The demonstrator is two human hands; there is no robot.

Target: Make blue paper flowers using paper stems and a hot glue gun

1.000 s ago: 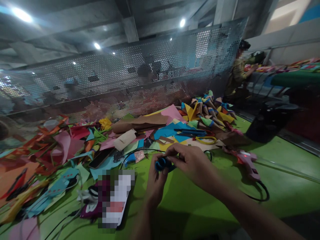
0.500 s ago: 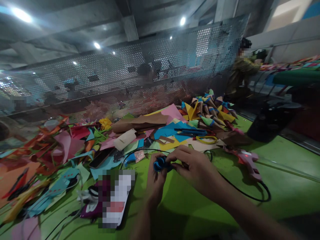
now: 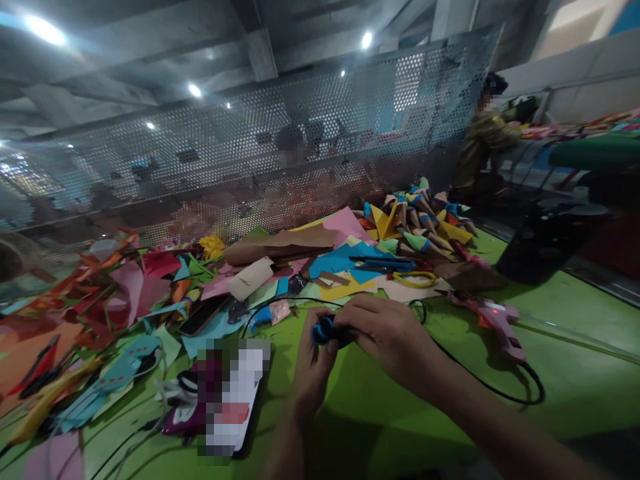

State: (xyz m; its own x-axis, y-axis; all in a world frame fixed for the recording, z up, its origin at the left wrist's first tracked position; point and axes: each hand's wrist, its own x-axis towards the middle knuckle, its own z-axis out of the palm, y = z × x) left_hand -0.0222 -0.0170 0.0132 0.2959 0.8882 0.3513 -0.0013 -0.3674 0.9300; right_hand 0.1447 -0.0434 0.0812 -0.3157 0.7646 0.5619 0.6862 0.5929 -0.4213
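A small rolled piece of blue paper [image 3: 321, 330] is held between my two hands above the green table [image 3: 380, 427]. My left hand [image 3: 315, 360] grips it from the left, with the thumb at its lower edge. My right hand [image 3: 383, 327] pinches its right side, and those fingertips partly hide it. Curled blue edges show at the roll's left end. To the right of my hands lies a pink glue gun [image 3: 503, 327] with a lit red light, its black cable looping across the table.
A phone [image 3: 237, 400] lies left of my hands, beside a purple device [image 3: 187, 413] with cables. Coloured paper scraps [image 3: 135, 280], scissors [image 3: 413, 279] and a heap of paper cones [image 3: 415, 220] lie farther back. Behind them stands a perforated metal screen [image 3: 225, 160]; a person [image 3: 485, 140] is beyond at right.
My right hand's fingers have closed farther over the blue paper and turned slightly. The roll's curled end now looks rounder and tighter. The things on the table stay where they were.
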